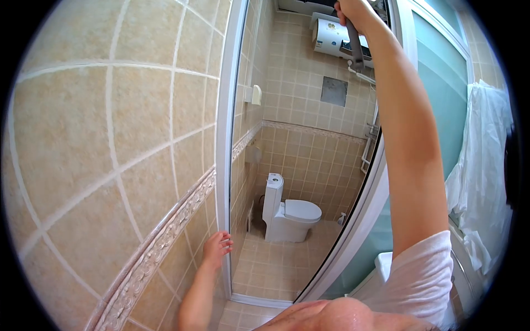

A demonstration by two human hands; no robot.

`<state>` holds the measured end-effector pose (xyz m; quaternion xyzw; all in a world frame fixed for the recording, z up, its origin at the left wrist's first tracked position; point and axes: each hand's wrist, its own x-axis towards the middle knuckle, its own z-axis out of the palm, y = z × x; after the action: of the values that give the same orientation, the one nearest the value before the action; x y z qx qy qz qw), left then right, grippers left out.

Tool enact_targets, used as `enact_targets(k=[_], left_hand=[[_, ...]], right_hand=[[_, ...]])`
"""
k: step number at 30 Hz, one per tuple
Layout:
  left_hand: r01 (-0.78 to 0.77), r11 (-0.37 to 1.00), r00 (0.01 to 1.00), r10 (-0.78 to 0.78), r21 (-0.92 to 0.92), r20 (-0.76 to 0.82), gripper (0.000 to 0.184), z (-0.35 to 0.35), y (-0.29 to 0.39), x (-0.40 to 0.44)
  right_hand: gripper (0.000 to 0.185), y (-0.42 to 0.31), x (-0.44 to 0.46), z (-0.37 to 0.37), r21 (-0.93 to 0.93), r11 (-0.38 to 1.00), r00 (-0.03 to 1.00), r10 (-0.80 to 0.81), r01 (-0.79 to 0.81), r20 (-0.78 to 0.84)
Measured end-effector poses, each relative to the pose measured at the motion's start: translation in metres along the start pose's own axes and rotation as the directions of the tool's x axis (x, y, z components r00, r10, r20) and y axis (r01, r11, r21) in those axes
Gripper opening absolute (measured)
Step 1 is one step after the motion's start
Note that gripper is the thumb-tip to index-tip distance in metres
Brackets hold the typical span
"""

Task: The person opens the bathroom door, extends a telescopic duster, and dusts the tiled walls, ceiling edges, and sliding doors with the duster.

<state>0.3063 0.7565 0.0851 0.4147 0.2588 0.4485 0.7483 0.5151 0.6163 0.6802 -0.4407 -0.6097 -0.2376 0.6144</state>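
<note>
Spreading out to the left of both hands, a beige tiled wall (pixel 72 110) carries a raised patterned border. Frosted glass (pixel 441 71) stands to the right of the raised right arm, and a white door frame (pixel 223 138) rises just beside the left hand. That arm cuts across the right side of the doorway and hides part of what lies behind it. A thin white plastic sheet (pixel 480 138) hangs well off to the right of the right forearm.

Ahead of the left hand, beyond the frame, sits a white toilet (pixel 295 223), its lid down. Below and behind the right hand, a white water heater (pixel 329 38) is mounted high, partly covered; pipes (pixel 366 154) run down the wall beneath it.

Overhead, the right hand (pixel 356 12) closes its fingers around a dark grey tool (pixel 354 47), which points downward in front of the heater; its upper end cannot be made out. The left hand (pixel 217 248) is loosely curled at the frame's edge, with nothing visible in it; I cannot tell how firmly it touches.

Smaller still, a grey square plate (pixel 334 91) is set in the wall below the right hand. Blue and gold stickers mark the heater, their writing too small to read.
</note>
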Motion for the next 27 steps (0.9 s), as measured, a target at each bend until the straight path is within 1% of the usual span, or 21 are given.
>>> enact_targets(k=[2,3,4,5,6,7,8,9,11,12,13,14,15,16,17,19,20,22,23,24,27], left_hand=[[0.002,1.0,0.998,-0.002,-0.001,-0.069,0.024,-0.001,0.006,-0.011],[0.007,1.0,0.997,-0.007,-0.004,-0.076,0.024,-0.003,0.006,-0.014],[-0.005,0.999,0.998,0.002,-0.036,-0.068,0.024,-0.005,0.008,-0.016],[-0.019,0.998,0.998,0.015,-0.068,-0.06,0.025,-0.006,0.009,-0.017],[-0.016,0.998,0.998,0.011,-0.066,-0.067,0.025,-0.005,0.011,-0.022],[-0.025,0.999,0.998,0.023,-0.028,-0.053,0.025,-0.001,0.015,-0.029],[-0.035,0.999,0.999,0.035,0.011,-0.038,0.025,0.0,0.017,-0.035],[-0.034,0.999,0.999,0.034,0.016,-0.042,0.025,0.0,0.015,-0.038],[-0.013,0.999,0.999,0.014,0.031,-0.043,0.025,0.0,0.009,-0.042],[-0.007,0.999,0.999,0.009,0.043,-0.04,0.025,-0.001,0.008,-0.045],[0.003,0.999,1.0,-0.003,0.033,-0.02,0.025,-0.001,0.006,-0.046],[0.019,1.0,1.0,-0.019,0.023,-0.003,0.025,0.0,0.003,-0.049],[0.023,0.999,1.0,-0.023,0.031,0.0,0.025,0.001,0.001,-0.052],[0.027,0.999,0.999,-0.028,0.032,0.019,0.024,0.002,-0.001,-0.053],[0.032,0.999,0.999,-0.033,0.037,0.035,0.024,0.002,-0.001,-0.055],[0.027,0.998,0.998,-0.031,0.06,0.05,0.024,0.006,-0.001,-0.055],[0.023,0.997,0.997,-0.028,0.069,0.068,0.025,0.009,-0.001,-0.057],[0.026,0.996,0.997,-0.033,0.082,0.077,0.025,0.015,-0.003,-0.058],[0.024,0.996,0.996,-0.031,0.088,0.081,0.025,0.02,-0.004,-0.057],[0.028,0.995,0.994,-0.038,0.095,0.104,0.025,0.023,-0.006,-0.056],[0.03,0.994,0.993,-0.042,0.105,0.11,0.024,0.035,-0.007,-0.055]], right_hand=[[0.016,-0.014,0.014,0.015,-0.047,0.998,0.999,-0.043,0.044,0.023],[0.014,0.046,0.086,0.018,0.217,0.976,0.974,-0.032,-0.017,0.224],[0.014,0.044,0.076,0.026,0.218,0.976,0.973,-0.027,-0.024,0.228],[0.015,0.035,0.055,0.04,0.023,0.997,0.956,-0.083,0.079,0.28],[0.016,0.036,0.043,0.047,-0.166,0.968,0.932,-0.122,0.187,0.341],[0.016,0.037,0.032,0.047,-0.161,0.969,0.932,-0.121,0.185,0.341],[0.016,0.05,0.026,0.047,-0.02,0.997,0.838,-0.051,0.073,0.543],[0.019,0.053,0.01,0.046,0.091,0.993,0.692,-0.018,-0.07,0.722],[0.033,0.051,-0.036,0.052,0.0,0.997,0.813,0.06,-0.074,0.579],[0.046,0.03,-0.081,0.061,-0.219,0.976,0.982,0.041,0.001,0.187],[0.041,0.057,-0.081,0.058,-0.407,0.881,0.945,-0.12,0.242,0.303],[0.036,0.084,-0.08,0.056,-0.536,0.7,0.871,-0.275,0.472,0.407],[0.042,0.068,-0.112,0.052,-0.481,0.856,0.953,-0.047,0.192,0.298],[0.049,0.055,-0.137,0.046,-0.38,0.919,0.957,0.2,-0.109,0.212],[0.049,0.053,-0.15,0.038,-0.376,0.919,0.957,0.206,-0.118,0.203],[0.051,0.054,-0.171,0.015,-0.362,0.911,0.929,0.291,-0.197,0.227],[0.051,0.053,-0.181,0.003,-0.364,0.908,0.929,0.3,-0.208,0.218],[0.05,0.051,-0.193,-0.029,-0.309,0.912,0.91,0.345,-0.268,0.231],[0.049,0.05,-0.196,-0.048,-0.189,0.942,0.917,0.32,-0.279,0.24],[0.048,0.047,-0.197,-0.07,-0.138,0.952,0.931,0.299,-0.274,0.209],[0.045,0.044,-0.194,-0.136,-0.082,0.971,0.96,0.235,-0.225,0.155]])
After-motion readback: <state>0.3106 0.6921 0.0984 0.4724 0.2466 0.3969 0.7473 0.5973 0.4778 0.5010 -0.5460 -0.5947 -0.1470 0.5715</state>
